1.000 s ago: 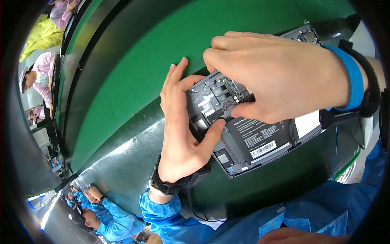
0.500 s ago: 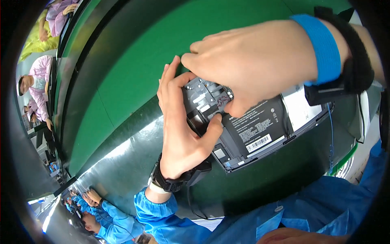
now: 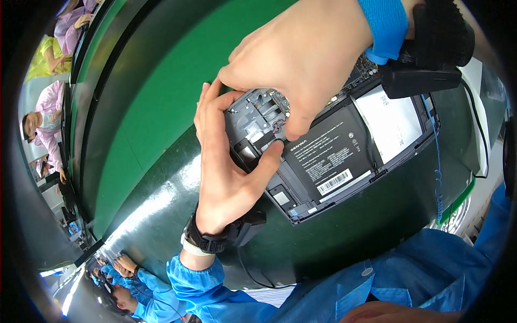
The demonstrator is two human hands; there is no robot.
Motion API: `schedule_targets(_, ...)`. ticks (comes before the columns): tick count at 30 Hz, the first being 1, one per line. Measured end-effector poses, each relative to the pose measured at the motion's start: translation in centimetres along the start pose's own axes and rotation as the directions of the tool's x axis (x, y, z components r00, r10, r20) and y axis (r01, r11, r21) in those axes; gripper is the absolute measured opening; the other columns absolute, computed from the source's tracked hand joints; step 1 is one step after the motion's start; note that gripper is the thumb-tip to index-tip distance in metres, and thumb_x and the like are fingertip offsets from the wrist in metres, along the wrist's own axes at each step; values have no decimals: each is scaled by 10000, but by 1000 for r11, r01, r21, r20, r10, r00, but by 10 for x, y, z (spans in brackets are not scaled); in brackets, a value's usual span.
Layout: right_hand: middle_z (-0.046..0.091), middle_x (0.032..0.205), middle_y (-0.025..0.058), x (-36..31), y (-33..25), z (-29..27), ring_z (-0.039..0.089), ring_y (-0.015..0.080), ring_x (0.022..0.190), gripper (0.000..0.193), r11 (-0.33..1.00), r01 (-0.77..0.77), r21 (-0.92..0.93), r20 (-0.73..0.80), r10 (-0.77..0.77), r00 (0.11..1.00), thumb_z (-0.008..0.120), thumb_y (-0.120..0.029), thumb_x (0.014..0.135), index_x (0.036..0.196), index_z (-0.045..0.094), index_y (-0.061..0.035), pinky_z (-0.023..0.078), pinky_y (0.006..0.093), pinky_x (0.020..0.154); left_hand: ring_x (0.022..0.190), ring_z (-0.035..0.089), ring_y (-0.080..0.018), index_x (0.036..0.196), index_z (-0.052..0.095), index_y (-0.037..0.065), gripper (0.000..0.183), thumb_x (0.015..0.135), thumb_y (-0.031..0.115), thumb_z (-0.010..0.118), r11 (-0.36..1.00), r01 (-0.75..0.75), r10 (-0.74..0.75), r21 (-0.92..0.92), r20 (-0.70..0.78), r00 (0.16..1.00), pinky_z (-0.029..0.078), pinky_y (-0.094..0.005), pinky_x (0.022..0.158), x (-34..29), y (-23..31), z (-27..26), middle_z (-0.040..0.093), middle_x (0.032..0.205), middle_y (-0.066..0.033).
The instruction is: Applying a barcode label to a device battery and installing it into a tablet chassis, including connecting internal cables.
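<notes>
An opened tablet-like device (image 3: 253,121) lies tilted on the bench, its inside facing up. A black battery (image 3: 328,156) with printed labels fills its middle, beside a white panel (image 3: 390,121). My left hand (image 3: 221,177) wraps round the device's left end, fingers at the far edge and thumb over the inside near the battery's corner. My right hand (image 3: 307,59) reaches over the far edge with its fingers bent; its thumb is beside a small dark red wire (image 3: 278,127). What the right fingertips hold, if anything, is hidden behind the hand. Part of a circuit board (image 3: 362,72) shows beneath the right wrist.
A green mat (image 3: 156,107) covers the bench behind the device. A coiled blue cord (image 3: 438,188) hangs at the right, near a black cable (image 3: 479,129). Co-workers in pink (image 3: 51,102) and blue (image 3: 156,288) are at the left.
Both hands and the device have shifted slightly left in view. My right wrist has moved up and left, uncovering more of the white panel and the circuit board.
</notes>
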State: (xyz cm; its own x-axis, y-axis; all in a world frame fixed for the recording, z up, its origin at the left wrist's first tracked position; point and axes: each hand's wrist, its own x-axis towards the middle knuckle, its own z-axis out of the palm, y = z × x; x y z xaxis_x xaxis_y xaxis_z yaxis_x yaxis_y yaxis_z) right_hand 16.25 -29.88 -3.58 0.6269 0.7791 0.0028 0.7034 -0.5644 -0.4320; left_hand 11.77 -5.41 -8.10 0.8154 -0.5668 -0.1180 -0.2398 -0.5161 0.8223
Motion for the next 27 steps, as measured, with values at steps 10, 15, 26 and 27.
schedule_targets(10, 651, 1084, 180, -6, 24, 10, 654, 314, 1071, 586, 997, 58, -43, -36, -60, 998, 853, -159, 752, 1221, 609, 93, 551, 397, 933, 1568, 246, -479, 1447, 443, -7, 756, 784, 23, 806, 997, 59, -60, -43, -16, 998, 196, -571, 1270, -5, 1, 1, 356, 1620, -291)
schedule_targets(15, 653, 1078, 182, -13, 21, 3, 656, 315, 1060, 566, 993, 92, -79, -65, -97, 993, 844, -153, 761, 1215, 610, 93, 552, 396, 925, 1542, 294, -477, 1417, 463, -5, 743, 782, 34, 848, 997, 73, -73, 14, -1, 997, 242, -564, 1255, -2, 5, -1, 375, 1604, -297)
schedule_targets(26, 656, 1066, 185, -26, 16, 0, 660, 316, 1035, 523, 979, 174, -109, -119, -187, 975, 825, -139, 783, 1202, 613, 92, 554, 395, 908, 1127, 563, -359, 1173, 566, 8, 582, 727, 91, 930, 918, -77, 46, 388, 90, 995, 472, -459, 992, 24, 48, -14, 608, 1148, -170)
schedule_targets(27, 657, 1065, 185, -27, 17, 2, 660, 316, 1033, 520, 978, 180, -110, -121, -192, 974, 823, -138, 784, 1200, 613, 92, 555, 395, 906, 1127, 563, -359, 1173, 566, 8, 582, 727, 91, 930, 919, -76, 42, 387, 94, 995, 472, -459, 992, 23, 47, -13, 608, 1148, -170)
